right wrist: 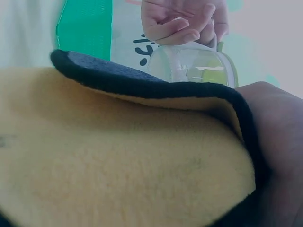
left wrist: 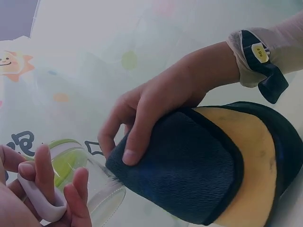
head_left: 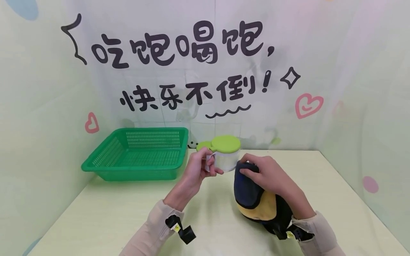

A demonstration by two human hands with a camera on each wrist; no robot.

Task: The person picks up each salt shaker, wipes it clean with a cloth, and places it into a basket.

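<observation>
My left hand (head_left: 193,170) grips a clear jar (head_left: 228,161) by its white handle (left wrist: 53,208), fingers hooked through the loop. A bright green lid (head_left: 226,144) covers the jar, which leans on its side in the left wrist view. My right hand (head_left: 273,177) pinches a cleaning cloth (head_left: 245,188) near its folded top corner, thumb on the navy face. The cloth is navy on one side and yellow on the other, with black edging. Its corner comes right up to the jar's base in the left wrist view. The right fingertips are partly hidden behind the fold.
A green plastic basket (head_left: 137,175) with slotted walls stands at the back left of the pale table (head_left: 121,220). Behind the table hangs a white printed curtain (head_left: 179,21), and similar sheets close both sides. Each wrist carries a black strap (head_left: 174,222).
</observation>
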